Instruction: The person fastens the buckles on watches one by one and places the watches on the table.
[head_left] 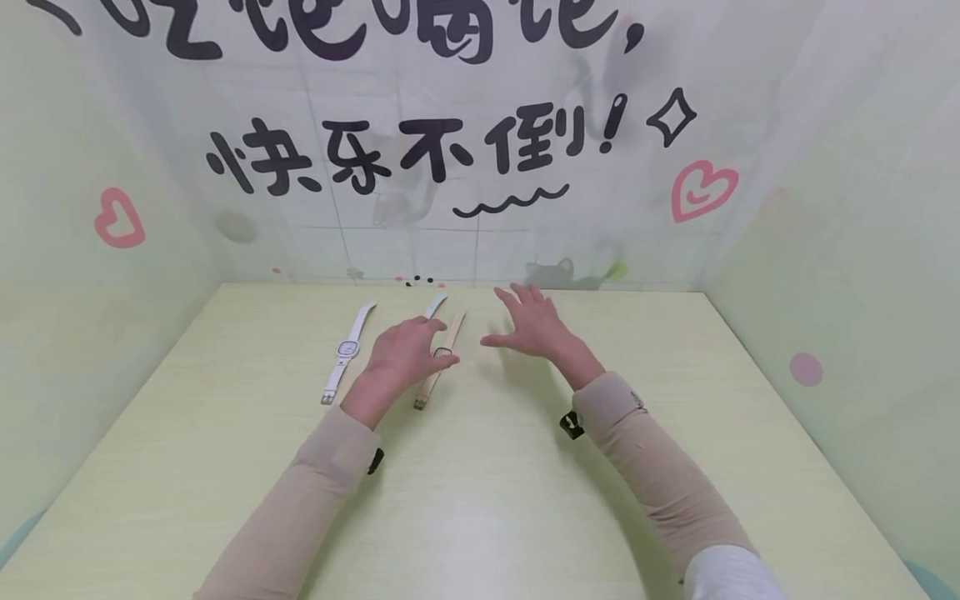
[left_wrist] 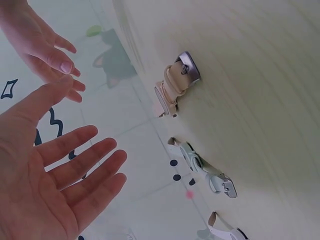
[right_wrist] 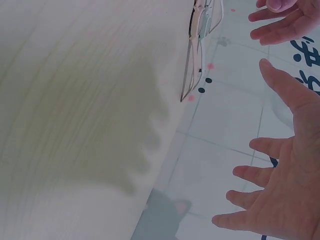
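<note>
Three wristwatches lie side by side on the table. The white watch (head_left: 347,349) is leftmost; a pale blue-green watch (left_wrist: 198,164) is in the middle, largely covered by my left hand in the head view. On the right lies a beige watch (left_wrist: 176,82) with a dark buckle, partly behind my left thumb in the head view. My left hand (head_left: 405,352) hovers above the middle and beige watches, fingers spread and holding nothing. To the right of the watches, my right hand (head_left: 534,323) is raised over the table with fingers apart, also holding nothing, its shadow falling below it.
The light wood-grain table (head_left: 465,517) meets a back wall (head_left: 420,242) printed with dark lettering and small drawings. Pale side walls (head_left: 847,275) stand left and right of it. Small dark devices (head_left: 572,425) are strapped at the wrists.
</note>
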